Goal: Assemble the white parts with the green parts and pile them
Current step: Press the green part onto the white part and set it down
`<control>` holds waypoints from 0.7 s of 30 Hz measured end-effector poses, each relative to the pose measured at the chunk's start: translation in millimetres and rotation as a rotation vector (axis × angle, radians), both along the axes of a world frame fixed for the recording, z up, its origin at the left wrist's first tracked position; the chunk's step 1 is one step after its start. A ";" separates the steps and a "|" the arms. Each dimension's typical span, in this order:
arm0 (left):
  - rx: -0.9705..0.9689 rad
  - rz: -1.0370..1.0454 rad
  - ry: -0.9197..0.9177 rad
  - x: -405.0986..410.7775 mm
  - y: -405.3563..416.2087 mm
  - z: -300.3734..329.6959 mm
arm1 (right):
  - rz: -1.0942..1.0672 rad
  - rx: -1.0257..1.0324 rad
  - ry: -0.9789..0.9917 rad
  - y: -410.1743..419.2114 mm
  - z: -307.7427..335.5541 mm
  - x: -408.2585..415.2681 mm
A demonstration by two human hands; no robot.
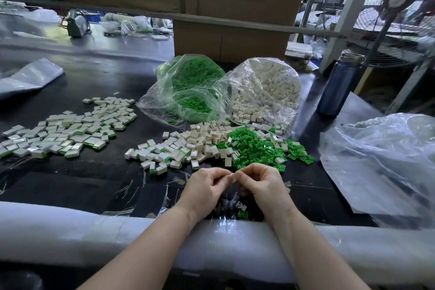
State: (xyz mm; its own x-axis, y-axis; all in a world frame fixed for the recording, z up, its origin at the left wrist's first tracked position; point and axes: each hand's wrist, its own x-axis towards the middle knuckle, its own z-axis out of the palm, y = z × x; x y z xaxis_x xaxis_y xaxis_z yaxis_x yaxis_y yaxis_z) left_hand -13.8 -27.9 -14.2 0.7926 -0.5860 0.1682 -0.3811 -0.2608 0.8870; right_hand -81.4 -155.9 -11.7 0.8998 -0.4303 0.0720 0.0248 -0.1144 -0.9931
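While both forearms reach in over the padded white foam edge (70,231) of the black worktop (70,186), the left hand (207,187) and the right hand (261,183) meet just above the surface, fingers curled, both pinching one small white plastic part (233,176) between their fingertips. The piece is mostly hidden by the fingers, so whether a green insert already sits in it cannot be told.

Just beyond the hands lies a loose heap of small green plastic clips (256,146), touching and partly mixed with a heap of small white plastic housings (202,139) to its left. At the left edge of that heap, several white blocks show a green rim (155,155), and farther left, well apart, spreads a wide flat scatter of white-and-green assembled pieces (70,129).

Behind the heaps two clear plastic bags lie open toward the person: the bag of green clips (188,87) on the left, touching the bag of white housings (266,87) on the right. A large brown cardboard box (230,40) stands behind them.

Between the wrists, near the foam edge, rest a single green clip (243,214) and a pale clip (241,206). To the right lie a crumpled clear plastic sheet (381,167) and a dark blue bottle (339,85); a wire-guarded fan (400,0) stands at the far right.
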 end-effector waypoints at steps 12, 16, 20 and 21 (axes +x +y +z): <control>-0.070 -0.025 0.092 -0.2 1.0 3.4 | 0.020 0.064 -0.071 -1.1 -0.1 -1.8; -0.093 -0.045 0.057 -0.1 1.3 4.7 | 0.091 0.114 -0.042 0.5 -1.1 0.6; -0.108 -0.073 0.067 -0.5 1.3 5.1 | 0.212 0.023 0.042 2.9 0.9 1.5; -0.107 -0.078 0.069 -0.6 1.5 5.5 | 0.224 0.020 0.051 2.6 1.4 1.5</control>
